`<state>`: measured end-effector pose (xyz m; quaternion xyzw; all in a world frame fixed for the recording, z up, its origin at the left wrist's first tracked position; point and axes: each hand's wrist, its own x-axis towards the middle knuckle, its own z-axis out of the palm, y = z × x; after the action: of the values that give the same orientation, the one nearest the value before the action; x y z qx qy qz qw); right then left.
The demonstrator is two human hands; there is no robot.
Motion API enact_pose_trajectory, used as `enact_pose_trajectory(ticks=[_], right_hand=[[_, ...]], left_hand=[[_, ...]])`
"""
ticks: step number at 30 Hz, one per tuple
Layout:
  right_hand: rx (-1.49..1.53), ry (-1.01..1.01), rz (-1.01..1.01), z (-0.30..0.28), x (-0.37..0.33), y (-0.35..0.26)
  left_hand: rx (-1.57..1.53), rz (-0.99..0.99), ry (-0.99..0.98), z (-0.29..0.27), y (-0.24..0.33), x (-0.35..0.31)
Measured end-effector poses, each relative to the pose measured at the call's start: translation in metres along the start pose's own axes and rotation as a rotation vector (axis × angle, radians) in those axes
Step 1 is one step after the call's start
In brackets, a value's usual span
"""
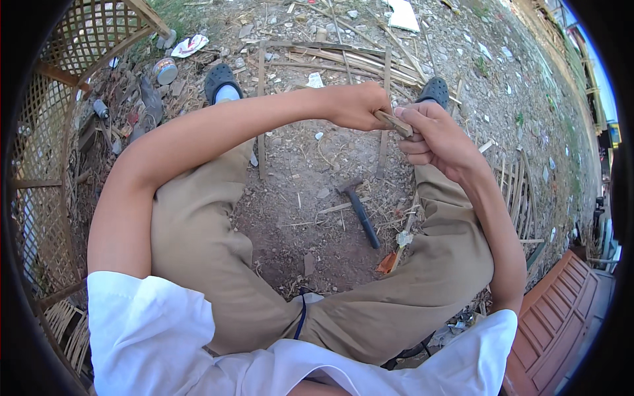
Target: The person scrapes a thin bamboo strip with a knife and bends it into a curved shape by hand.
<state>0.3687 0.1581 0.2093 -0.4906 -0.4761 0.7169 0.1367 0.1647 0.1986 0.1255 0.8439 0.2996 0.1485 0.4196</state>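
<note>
Left hand: upper middle of the frame, closed in a fist, its fingers gripping one end of a short wooden piece; left hand (360, 105).
Right hand: just right of it, fingers curled in with the thumb on top, gripping the other end; right hand (441, 135).
Wooden piece: between the two fists, upper middle right, tilted down toward the right; wooden piece (395, 123).
Hammer: lying on the ground at centre, dark handle slanting to the lower right; hammer (360, 214).
Wooden strips: a loose bundle on the ground, top centre, above the hands; wooden strips (370, 63).
Ground: dirt and stones strewn with wood scraps; ground (307, 155).
Clogs: dark, worn on both feet, the left clog (218, 79) upper left of centre, the right clog (434, 90) beside the right hand.
Lattice panel: upright along the left edge; lattice panel (41, 142).
Tin: round, upper left, near the lattice; tin (165, 71).
Orange scrap: below the hammer, near the right leg; orange scrap (386, 263).
Panelled board: red-brown, lower right corner; panelled board (553, 323).
</note>
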Motion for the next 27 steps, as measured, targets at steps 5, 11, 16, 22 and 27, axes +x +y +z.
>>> enact_pose_trajectory(ticks=[5,11,16,22,27], right_hand=[[0.078,-0.027,0.043,-0.003,-0.007,0.003],[-0.124,-0.014,-0.015,0.007,-0.013,0.002],[-0.388,-0.132,-0.021,-0.006,-0.007,0.010],[-0.039,-0.039,0.054,0.006,-0.003,-0.003],[0.028,-0.138,-0.005,0.005,-0.003,-0.013]], left_hand=[[0.315,0.241,0.222,0.003,-0.006,-0.004],[0.753,0.215,0.198,-0.017,0.010,-0.006],[0.820,0.255,0.194,-0.016,0.006,-0.011],[0.874,0.296,0.301,-0.026,0.000,-0.016],[0.864,0.306,0.412,-0.037,0.004,-0.022]])
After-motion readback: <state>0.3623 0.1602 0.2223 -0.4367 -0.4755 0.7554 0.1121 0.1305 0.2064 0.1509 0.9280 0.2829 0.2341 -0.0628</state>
